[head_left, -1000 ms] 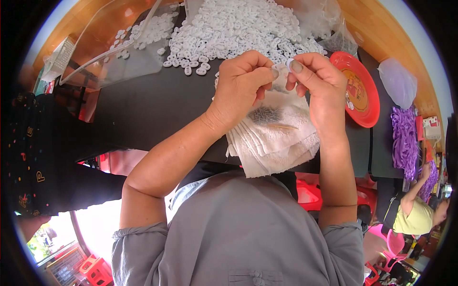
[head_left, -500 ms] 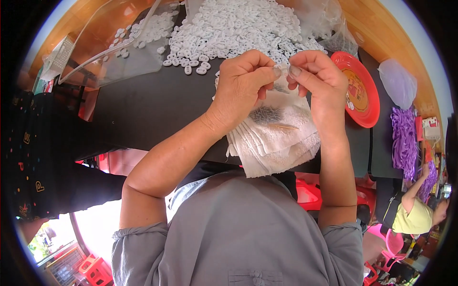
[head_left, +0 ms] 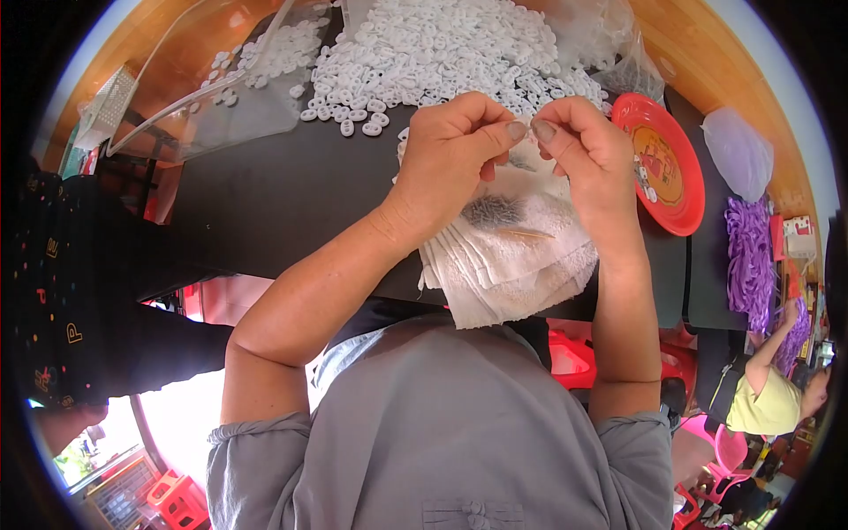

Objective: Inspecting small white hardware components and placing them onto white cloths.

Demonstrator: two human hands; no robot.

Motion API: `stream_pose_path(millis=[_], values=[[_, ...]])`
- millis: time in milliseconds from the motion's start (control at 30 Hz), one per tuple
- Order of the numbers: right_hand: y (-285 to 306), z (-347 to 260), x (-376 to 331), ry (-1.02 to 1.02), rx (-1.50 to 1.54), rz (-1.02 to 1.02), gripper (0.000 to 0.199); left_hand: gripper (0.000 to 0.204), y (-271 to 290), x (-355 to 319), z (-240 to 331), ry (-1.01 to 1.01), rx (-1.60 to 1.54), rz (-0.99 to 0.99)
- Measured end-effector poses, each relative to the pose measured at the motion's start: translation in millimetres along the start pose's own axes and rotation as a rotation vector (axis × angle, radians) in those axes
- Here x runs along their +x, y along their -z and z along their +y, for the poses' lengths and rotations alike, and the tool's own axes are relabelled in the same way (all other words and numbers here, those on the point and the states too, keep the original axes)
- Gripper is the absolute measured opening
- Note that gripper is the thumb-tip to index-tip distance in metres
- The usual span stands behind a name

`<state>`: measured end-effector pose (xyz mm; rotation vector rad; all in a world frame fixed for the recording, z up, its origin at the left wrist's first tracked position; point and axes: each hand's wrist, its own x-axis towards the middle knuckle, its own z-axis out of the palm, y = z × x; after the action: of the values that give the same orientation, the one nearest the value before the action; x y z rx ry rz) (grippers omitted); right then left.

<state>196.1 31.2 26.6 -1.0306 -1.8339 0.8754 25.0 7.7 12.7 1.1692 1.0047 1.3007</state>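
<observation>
Hands [head_left: 448, 159] brightly lit, reasonably sharp; blown-out white glare below-left of them; fine detail between them unclear; fisheye bends straight edges farther out, black corners.

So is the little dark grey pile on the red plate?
No, the dark grey pile lies on the pale cloth.

1. Pieces [head_left: 433, 53]: white.
2. Cloth [head_left: 512, 287]: off-white.
3. Bits [head_left: 492, 212]: dark grey.
4. Stick [head_left: 527, 233]: tan.
5. Plate [head_left: 692, 172]: red, with a yellow-gold centre bearing a red pattern.
6. Table [head_left: 265, 194]: black.
7. Ribbons [head_left: 748, 274]: purple.
8. Shirt [head_left: 459, 415]: plain grey.
9. Garment [head_left: 66, 291] at far left: black, with scattered multicoloured dots and yellow letters.
10. Stool [head_left: 177, 501]: pinkish red.
</observation>
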Motion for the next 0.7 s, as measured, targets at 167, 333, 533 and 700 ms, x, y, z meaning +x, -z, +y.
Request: stream_pose_path(millis=[167,333,533,700], values=[[-6,-1,-1,0.068,-0.095,0.042,0.01,0.009,1,1,0,0.004,0.012,-0.004],[-13,3,-3,0.076,-0.08,0.059,0.008,0.008,-1,-1,-3,0.056,-0.051,0.007],[-27,7,-6,0.12,-0.05,0.099,0.006,0.008,-1,-4,-10,0.015,-0.095,0.064],[-25,10,-4,0.093,0.013,0.094,0.008,0.009,1,-1,-11,0.049,-0.125,0.069]])
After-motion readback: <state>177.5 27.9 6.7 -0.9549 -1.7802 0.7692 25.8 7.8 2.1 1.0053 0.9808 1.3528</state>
